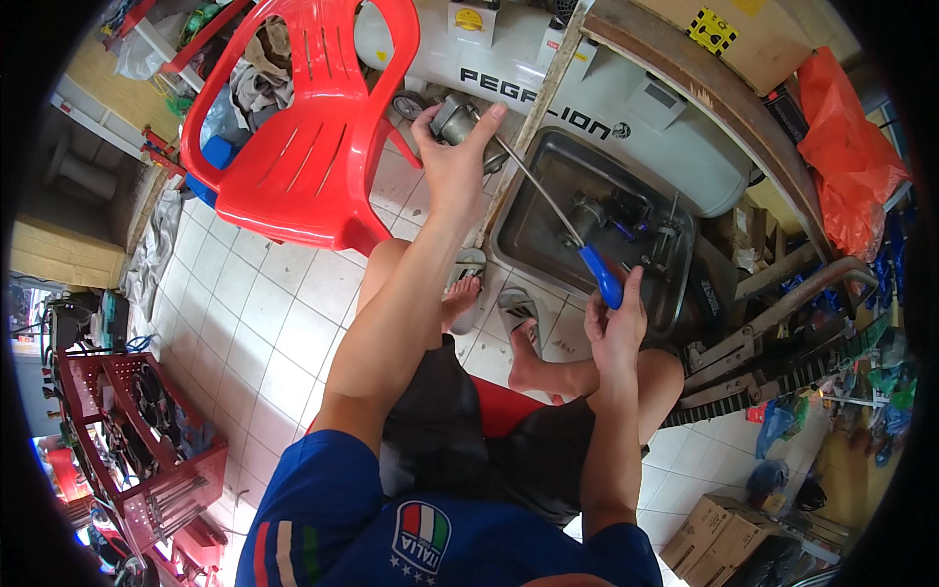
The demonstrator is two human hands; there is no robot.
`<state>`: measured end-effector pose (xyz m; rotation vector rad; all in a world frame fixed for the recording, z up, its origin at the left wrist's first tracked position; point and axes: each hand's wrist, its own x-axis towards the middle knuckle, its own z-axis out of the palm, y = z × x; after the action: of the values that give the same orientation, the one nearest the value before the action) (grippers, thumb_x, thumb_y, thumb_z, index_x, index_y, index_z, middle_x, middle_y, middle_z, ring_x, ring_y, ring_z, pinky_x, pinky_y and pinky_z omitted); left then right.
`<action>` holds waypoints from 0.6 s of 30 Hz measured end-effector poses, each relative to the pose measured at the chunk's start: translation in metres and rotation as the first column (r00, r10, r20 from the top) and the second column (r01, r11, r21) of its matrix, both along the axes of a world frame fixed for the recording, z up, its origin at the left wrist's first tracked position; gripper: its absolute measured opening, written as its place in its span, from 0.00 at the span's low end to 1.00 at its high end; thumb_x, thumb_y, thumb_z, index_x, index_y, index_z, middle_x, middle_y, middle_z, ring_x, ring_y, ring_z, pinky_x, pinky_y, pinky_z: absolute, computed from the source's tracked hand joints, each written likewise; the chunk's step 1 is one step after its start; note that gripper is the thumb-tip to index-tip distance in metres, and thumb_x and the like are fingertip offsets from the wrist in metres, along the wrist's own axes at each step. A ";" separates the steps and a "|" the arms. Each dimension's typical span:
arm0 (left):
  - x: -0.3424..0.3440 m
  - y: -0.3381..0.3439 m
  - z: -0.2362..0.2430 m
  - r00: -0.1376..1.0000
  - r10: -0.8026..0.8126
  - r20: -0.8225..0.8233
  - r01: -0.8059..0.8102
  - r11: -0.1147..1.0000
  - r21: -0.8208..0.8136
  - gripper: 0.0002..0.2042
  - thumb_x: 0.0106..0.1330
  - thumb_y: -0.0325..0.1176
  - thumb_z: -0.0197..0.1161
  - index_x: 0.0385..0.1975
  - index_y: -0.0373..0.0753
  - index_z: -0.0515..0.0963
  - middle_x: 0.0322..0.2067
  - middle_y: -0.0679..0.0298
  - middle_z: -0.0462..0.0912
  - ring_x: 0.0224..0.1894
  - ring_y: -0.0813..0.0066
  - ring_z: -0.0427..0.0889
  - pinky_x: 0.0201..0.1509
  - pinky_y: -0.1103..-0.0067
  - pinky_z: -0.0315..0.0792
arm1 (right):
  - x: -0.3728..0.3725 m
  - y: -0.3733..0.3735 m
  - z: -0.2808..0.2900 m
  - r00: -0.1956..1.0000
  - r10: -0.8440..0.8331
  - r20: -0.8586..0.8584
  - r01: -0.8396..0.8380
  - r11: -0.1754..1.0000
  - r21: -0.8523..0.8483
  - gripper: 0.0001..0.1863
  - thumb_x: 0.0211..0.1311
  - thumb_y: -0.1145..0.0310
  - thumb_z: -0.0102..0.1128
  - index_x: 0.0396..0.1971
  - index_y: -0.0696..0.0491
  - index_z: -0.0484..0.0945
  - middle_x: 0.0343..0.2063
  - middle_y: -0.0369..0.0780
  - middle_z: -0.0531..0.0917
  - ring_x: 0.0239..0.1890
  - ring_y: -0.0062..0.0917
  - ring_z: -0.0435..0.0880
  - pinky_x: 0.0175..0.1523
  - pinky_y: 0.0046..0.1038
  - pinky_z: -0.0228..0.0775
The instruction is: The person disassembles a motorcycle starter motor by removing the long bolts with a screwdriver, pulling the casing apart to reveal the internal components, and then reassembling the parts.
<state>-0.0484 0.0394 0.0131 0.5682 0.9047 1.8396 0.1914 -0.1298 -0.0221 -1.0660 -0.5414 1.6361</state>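
Observation:
My left hand (455,157) is closed round a grey metal carburetor-like part (454,119), held up beyond my knees. A long screwdriver (599,274) with a blue handle and a thin steel shaft slants between my two hands. Its far end reaches the metal part near my left thumb; the exact contact is too small to make out. At the handle's butt, the curled fingers and thumb of my right hand (616,323) hold it. Below the screwdriver, a dark rectangular tray (514,227) on the floor contains several greasy metal parts (626,215).
A red plastic chair (284,186) stands at the left ahead of me. A large pale tank (675,137) lies behind the tray, with a worn wooden frame (675,59) over it. Red tool racks (147,430) are at lower left, cardboard boxes (714,538) at lower right.

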 end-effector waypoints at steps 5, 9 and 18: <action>-0.011 0.007 -0.009 0.999 0.037 -0.033 -0.038 0.999 -0.020 0.36 0.56 0.22 0.75 0.59 0.38 0.56 0.43 0.55 0.75 0.37 0.69 0.82 0.36 0.74 0.80 | -0.050 0.002 0.030 0.938 -0.262 0.228 0.213 0.953 0.216 0.34 0.76 0.39 0.40 0.65 0.53 0.67 0.31 0.40 0.78 0.21 0.16 0.69 0.17 0.15 0.53; -0.008 0.004 -0.010 1.000 -0.026 -0.011 0.026 1.000 0.011 0.35 0.57 0.21 0.74 0.58 0.39 0.56 0.42 0.53 0.76 0.36 0.67 0.83 0.35 0.72 0.80 | -0.037 0.001 0.027 0.971 -0.026 -0.237 0.032 0.999 0.019 0.33 0.76 0.40 0.41 0.63 0.54 0.69 0.31 0.42 0.80 0.21 0.16 0.70 0.16 0.17 0.53; -0.005 0.009 -0.017 0.999 -0.033 -0.032 0.035 0.998 0.052 0.33 0.58 0.19 0.71 0.58 0.41 0.56 0.42 0.51 0.77 0.35 0.62 0.83 0.35 0.69 0.81 | -0.046 0.002 0.027 0.926 -0.223 0.306 0.157 0.961 0.227 0.20 0.75 0.63 0.53 0.62 0.54 0.72 0.33 0.40 0.80 0.26 0.18 0.73 0.29 0.19 0.62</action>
<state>-0.0538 0.0484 -0.0041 0.6432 0.8644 1.8327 0.1457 -0.1273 0.0053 -1.2089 -0.7781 1.2112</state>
